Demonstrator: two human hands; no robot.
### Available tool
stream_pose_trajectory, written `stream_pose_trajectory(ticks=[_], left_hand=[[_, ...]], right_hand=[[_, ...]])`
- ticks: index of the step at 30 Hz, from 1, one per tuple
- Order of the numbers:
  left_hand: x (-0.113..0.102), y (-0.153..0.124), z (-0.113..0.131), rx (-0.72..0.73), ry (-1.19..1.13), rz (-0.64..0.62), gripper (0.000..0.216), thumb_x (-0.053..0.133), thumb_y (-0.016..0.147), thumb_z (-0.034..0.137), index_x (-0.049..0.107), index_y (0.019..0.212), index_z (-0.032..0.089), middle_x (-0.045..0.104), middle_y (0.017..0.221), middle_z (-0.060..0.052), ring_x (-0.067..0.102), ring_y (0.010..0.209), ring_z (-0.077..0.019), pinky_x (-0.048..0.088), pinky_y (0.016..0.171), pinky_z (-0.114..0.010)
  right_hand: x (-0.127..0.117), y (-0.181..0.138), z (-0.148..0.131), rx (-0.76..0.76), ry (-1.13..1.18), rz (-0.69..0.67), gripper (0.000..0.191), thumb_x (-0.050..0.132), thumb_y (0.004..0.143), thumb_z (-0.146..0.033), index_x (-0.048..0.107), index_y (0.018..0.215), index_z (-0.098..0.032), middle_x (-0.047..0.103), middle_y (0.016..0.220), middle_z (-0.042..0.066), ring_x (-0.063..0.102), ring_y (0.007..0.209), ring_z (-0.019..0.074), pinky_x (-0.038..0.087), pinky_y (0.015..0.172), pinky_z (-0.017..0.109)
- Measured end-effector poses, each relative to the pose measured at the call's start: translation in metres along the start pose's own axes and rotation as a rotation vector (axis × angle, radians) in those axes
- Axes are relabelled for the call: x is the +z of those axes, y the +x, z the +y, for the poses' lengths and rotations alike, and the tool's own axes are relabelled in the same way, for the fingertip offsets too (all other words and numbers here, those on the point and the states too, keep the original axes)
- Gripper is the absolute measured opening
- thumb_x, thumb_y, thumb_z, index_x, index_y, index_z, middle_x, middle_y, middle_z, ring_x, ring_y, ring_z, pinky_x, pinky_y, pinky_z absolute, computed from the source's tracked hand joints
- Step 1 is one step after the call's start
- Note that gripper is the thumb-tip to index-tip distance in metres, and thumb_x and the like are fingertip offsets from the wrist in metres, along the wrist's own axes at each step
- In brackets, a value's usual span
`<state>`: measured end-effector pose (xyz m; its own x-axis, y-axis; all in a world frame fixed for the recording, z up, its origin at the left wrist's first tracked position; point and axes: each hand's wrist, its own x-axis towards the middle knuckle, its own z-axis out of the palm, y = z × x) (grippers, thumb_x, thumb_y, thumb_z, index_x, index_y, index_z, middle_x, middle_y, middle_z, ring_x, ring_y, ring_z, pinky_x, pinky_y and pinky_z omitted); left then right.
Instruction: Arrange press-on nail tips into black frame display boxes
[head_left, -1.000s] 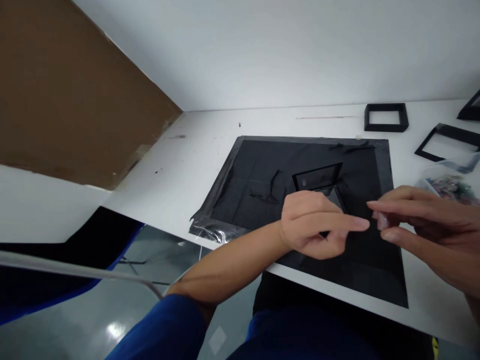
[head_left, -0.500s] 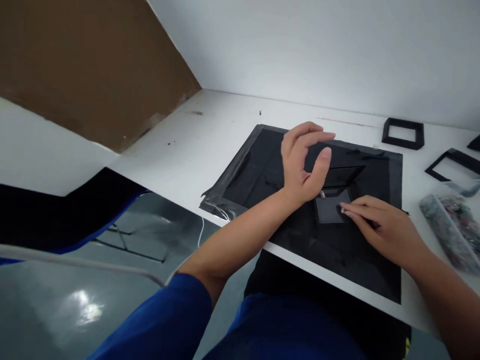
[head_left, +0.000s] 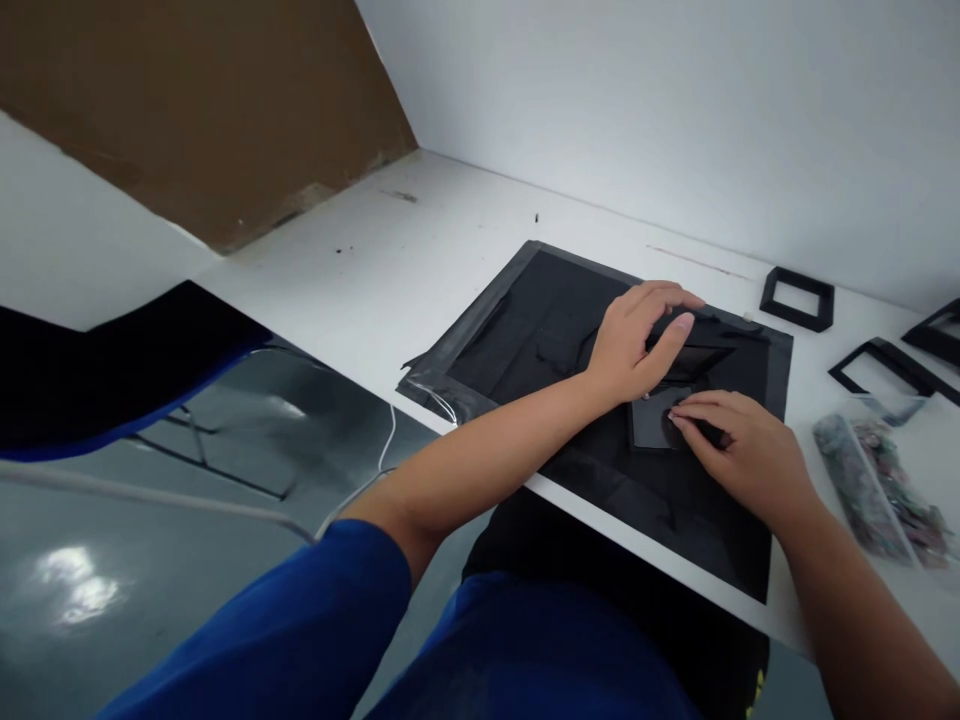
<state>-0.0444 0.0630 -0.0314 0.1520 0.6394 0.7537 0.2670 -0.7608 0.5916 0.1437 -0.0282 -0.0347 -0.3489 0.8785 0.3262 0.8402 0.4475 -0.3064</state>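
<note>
A small black case (head_left: pixel 646 425) with its lid (head_left: pixel 686 363) tilted up lies on a black mat (head_left: pixel 517 330). My left hand (head_left: pixel 637 340) hovers at the case's left side near the raised lid, fingers curved and thumb apart, with nothing between them. Over the case's right half, my right hand (head_left: pixel 739 440) pinches a tiny pale piece (head_left: pixel 672 415) between thumb and fingertips. What kind of piece it is cannot be made out. The hands partly cover the case.
To the right stand a black rectangular frame (head_left: pixel 798 298) and another thin black frame (head_left: pixel 881 368). Nearer me, a clear divided box (head_left: pixel 870 490) holds many small coloured pieces. A white cable (head_left: pixel 390 440) hangs over the table's front edge. A chair (head_left: pixel 112 370) stands at left.
My left hand has come down closer to the case and lid. My right hand has shifted slightly over the case, still pinching. The whole view has turned a little.
</note>
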Motion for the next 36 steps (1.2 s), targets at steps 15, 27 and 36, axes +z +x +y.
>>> stream_pose_trajectory(ticks=[15,27,36], left_hand=[[0.009,-0.002,-0.004,-0.324,-0.203,-0.149,0.065,0.018,0.103,0.060,0.064,0.112,0.015,0.068,0.102,-0.008,0.063,0.100,-0.0156,0.051,0.096,-0.031],[0.011,-0.002,-0.008,-0.346,-0.226,-0.174,0.069,0.018,0.101,0.064,0.066,0.110,0.016,0.068,0.099,-0.007,0.062,0.098,-0.0166,0.049,0.097,-0.033],[0.011,-0.009,-0.017,-0.329,-0.238,-0.133,0.068,0.014,0.104,0.058,0.064,0.116,0.014,0.068,0.103,-0.009,0.062,0.101,-0.0170,0.050,0.101,-0.038]], right_hand=[[0.011,0.019,-0.002,-0.028,0.007,0.079,0.025,0.053,0.097,-0.029,0.075,0.107,-0.023,0.077,0.110,0.002,0.068,0.100,0.0210,0.055,0.082,0.034],[0.018,0.021,0.001,0.064,0.108,0.068,0.028,0.054,0.095,-0.034,0.075,0.112,-0.026,0.076,0.105,0.005,0.067,0.094,0.0216,0.056,0.081,0.036],[0.020,0.017,0.003,0.067,0.191,0.090,0.037,0.054,0.096,-0.040,0.070,0.126,-0.026,0.073,0.116,0.007,0.068,0.099,0.0216,0.058,0.082,0.037]])
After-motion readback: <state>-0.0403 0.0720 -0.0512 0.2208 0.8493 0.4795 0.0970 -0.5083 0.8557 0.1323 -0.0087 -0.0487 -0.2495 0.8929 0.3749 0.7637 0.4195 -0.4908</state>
